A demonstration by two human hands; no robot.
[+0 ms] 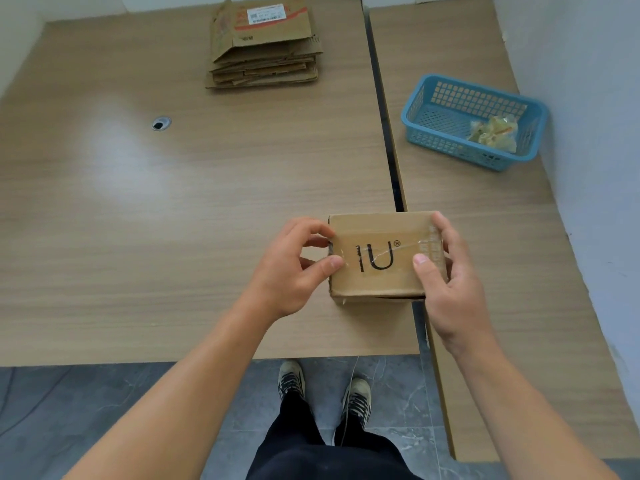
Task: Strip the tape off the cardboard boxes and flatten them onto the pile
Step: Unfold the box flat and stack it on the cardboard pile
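my left hand (294,268) and right hand (446,278) hold a small cardboard box (377,285) between them, one at each end. whether it rests on the table (138,202) or hangs just above it, i cannot tell. the left thumb lies on the lid at the near-left edge, with the forefinger curled over the far-left corner. the right thumb presses the lid from the other end while its fingers wrap the far side. both hands are closed round the box, which keeps it square and steady between my palms.

clear tape (381,258) runs across the lid under both thumbs, wrinkled over the printed logo. the box is not yet opened or flattened. my left thumb sits about where the strip's end should be, so i judge the step in hand is finding an edge to lift, with the right hand bracing against the pull.

far ahead of my left hand lies the pile (263,46) of flattened boxes, where this one is meant to end up. ahead of my right hand and out to its side, on the second table (512,258), a blue basket (429,109) holds crumpled tape scraps (493,133), placed within reach for the next strip.
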